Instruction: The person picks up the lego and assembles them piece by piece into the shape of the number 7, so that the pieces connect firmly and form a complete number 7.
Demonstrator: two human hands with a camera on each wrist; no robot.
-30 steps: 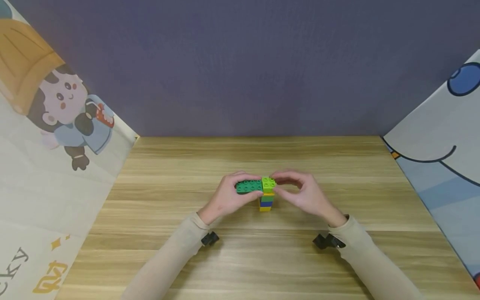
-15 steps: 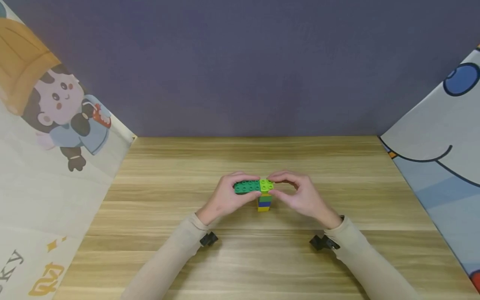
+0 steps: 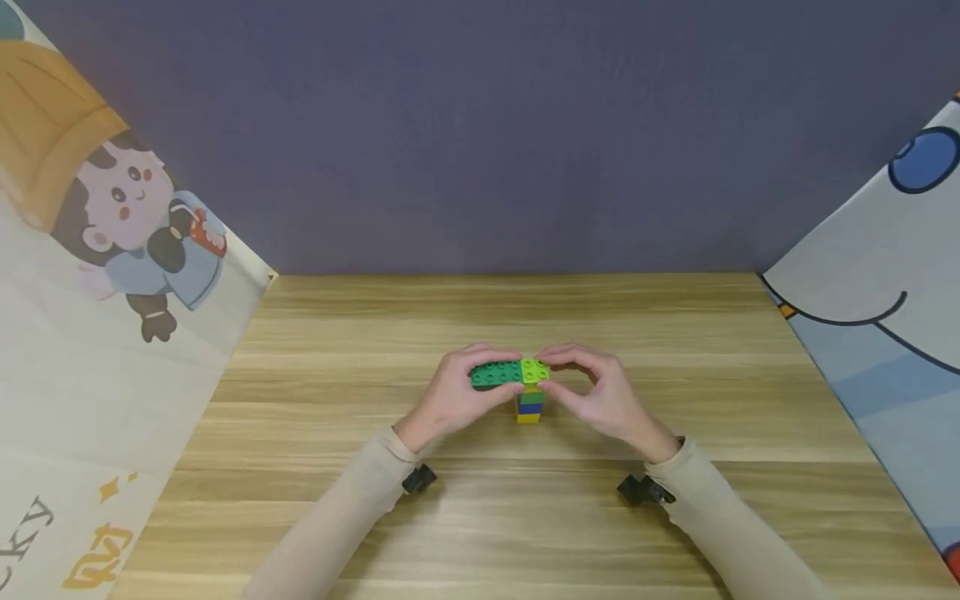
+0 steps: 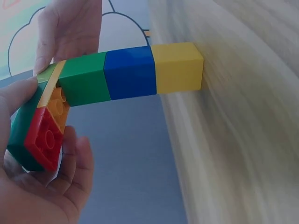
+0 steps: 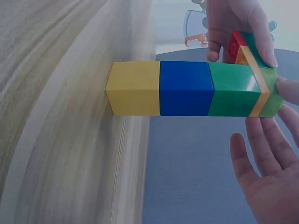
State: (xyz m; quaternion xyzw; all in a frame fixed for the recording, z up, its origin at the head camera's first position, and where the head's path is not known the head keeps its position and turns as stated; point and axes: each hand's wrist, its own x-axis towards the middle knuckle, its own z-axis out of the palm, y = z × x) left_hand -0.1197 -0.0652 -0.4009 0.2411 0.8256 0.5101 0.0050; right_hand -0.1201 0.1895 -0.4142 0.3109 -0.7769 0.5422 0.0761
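In the head view a tower of bricks stands upright on the table: yellow brick point(image 3: 528, 418) at the bottom, then blue brick point(image 4: 131, 72), then green brick point(image 5: 233, 88). A thin orange plate point(image 5: 260, 84) lies above these and juts out to the left. On top, a lime green brick point(image 3: 535, 371) sits beside a long dark green brick point(image 3: 495, 374). Under the dark green brick's outer end shows a red brick point(image 4: 41, 137). My left hand point(image 3: 457, 393) grips the dark green brick between thumb and fingers. My right hand point(image 3: 609, 397) pinches the lime green brick.
The wood-grain table point(image 3: 525, 517) surrounds the tower on all sides. A dark blue-grey wall point(image 3: 487, 142) rises behind it. Printed panels with cartoon figures stand at left and right. Each sleeve cuff has a black wrist camera point(image 3: 418, 478).
The lime green brick is slightly lower and its top is level with the dark green brick. My right hand has shifted slightly left and down with it. The left hand keeps its grip.
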